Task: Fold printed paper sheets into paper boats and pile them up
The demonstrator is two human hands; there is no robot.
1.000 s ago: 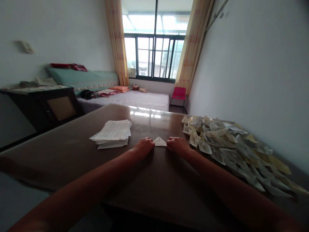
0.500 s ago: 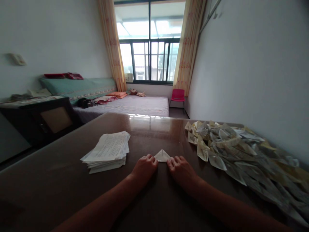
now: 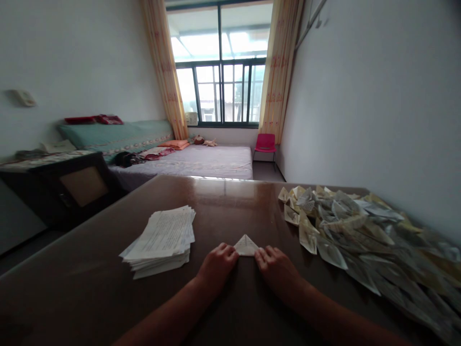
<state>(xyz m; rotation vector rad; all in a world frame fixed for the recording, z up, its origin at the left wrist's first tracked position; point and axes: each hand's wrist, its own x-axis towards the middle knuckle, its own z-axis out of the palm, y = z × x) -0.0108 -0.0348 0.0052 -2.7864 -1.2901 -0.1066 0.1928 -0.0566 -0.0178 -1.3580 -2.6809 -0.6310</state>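
A small triangle of folded paper [image 3: 246,246] lies on the brown table, its point toward the window. My left hand [image 3: 220,262] grips its left corner with curled fingers. At the opposite corner, my right hand [image 3: 275,264] holds the paper the same way, fingers bent and close together. The thumbs are mostly hidden. To the left of my left hand sits a stack of printed sheets [image 3: 162,235], slightly fanned out. A large heap of folded paper boats [image 3: 342,226] spreads along the table's right side, apart from my right hand.
The glossy brown table [image 3: 230,197] reaches toward a bed [image 3: 216,161] below the window. A pink chair [image 3: 265,142] stands near the right wall. On the left is a dark cabinet [image 3: 82,182] with items on top.
The camera has tilted up slightly, so the table, hands and papers sit lower in view. Both hands still hold the folded paper's corners; little else differs.
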